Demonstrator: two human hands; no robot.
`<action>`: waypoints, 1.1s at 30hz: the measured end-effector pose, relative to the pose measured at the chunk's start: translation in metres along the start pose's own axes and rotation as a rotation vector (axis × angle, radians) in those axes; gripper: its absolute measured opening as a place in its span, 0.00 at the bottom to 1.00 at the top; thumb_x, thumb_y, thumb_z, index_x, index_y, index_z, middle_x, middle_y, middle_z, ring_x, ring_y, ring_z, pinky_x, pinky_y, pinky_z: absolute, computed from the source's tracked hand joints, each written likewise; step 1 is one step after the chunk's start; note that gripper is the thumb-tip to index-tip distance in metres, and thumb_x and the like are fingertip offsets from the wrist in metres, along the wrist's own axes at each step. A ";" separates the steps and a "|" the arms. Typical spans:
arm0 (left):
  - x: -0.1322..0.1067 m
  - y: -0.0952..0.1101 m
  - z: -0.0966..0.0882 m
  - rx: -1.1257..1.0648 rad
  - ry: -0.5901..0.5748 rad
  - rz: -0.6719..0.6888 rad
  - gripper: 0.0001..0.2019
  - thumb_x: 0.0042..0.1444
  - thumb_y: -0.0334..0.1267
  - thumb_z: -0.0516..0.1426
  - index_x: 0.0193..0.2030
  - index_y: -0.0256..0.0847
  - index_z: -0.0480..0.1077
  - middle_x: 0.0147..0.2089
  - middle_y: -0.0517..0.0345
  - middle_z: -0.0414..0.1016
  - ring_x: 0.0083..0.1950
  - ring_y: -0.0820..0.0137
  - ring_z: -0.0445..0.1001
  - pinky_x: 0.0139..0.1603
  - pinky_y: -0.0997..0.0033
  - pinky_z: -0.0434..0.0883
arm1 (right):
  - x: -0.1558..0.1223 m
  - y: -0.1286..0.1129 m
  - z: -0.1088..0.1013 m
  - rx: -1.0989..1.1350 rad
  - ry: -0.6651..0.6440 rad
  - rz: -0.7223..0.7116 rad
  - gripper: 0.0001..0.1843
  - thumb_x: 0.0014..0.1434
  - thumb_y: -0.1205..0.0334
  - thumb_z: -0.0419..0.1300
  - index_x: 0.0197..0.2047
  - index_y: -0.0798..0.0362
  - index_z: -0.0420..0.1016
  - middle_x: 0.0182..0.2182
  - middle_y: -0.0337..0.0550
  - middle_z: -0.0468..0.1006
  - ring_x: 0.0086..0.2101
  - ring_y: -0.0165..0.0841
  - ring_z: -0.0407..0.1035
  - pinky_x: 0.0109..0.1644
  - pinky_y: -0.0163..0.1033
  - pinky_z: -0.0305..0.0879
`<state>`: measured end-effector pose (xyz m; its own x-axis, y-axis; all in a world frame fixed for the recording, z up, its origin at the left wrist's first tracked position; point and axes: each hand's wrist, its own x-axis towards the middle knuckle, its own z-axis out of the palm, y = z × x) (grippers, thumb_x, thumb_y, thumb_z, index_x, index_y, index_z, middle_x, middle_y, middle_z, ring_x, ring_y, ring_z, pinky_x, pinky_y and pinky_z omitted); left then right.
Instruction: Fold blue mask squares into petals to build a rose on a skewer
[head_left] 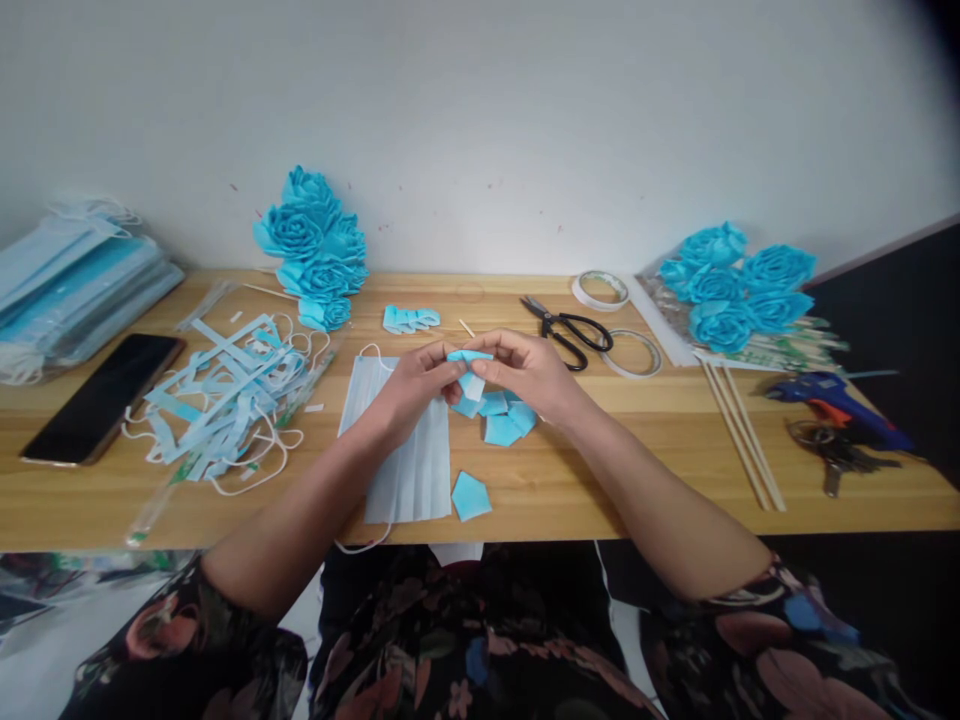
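My left hand [416,385] and my right hand [525,372] meet over the middle of the wooden table [570,480], both pinching a small folded blue fabric piece [469,362]. Just under the hands lie a few cut blue squares [501,418]. Another blue piece [470,496] lies nearer the front edge. A flat white face mask [409,460] lies under my left wrist.
Black scissors [570,330] and two tape rolls [601,290] lie beyond my right hand. Blue fabric roses stand at back left [315,245] and right [739,285]. Mask trimmings [225,400], a phone [105,395], a mask stack [71,285], wooden sticks [742,435], a glue gun [832,395], keys.
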<state>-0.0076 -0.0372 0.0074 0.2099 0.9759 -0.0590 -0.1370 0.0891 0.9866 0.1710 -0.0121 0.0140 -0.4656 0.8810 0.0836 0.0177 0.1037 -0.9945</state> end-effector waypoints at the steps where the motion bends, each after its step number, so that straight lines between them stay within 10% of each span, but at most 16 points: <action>1: 0.000 0.000 0.000 0.004 0.000 -0.001 0.12 0.50 0.43 0.63 0.28 0.38 0.69 0.21 0.61 0.70 0.24 0.75 0.67 0.29 0.73 0.63 | 0.000 0.000 0.000 0.004 -0.002 0.001 0.17 0.54 0.50 0.68 0.44 0.50 0.79 0.36 0.40 0.81 0.33 0.30 0.73 0.38 0.36 0.71; 33: 0.002 -0.002 0.000 0.021 -0.013 0.004 0.12 0.51 0.45 0.63 0.28 0.38 0.69 0.21 0.61 0.71 0.23 0.76 0.67 0.28 0.73 0.63 | 0.001 -0.003 -0.001 0.054 0.003 0.027 0.16 0.53 0.50 0.68 0.40 0.52 0.79 0.30 0.37 0.79 0.31 0.28 0.71 0.36 0.36 0.69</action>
<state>-0.0070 -0.0359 0.0052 0.2220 0.9736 -0.0528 -0.1178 0.0806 0.9898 0.1715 -0.0110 0.0170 -0.4629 0.8846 0.0568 -0.0174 0.0550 -0.9983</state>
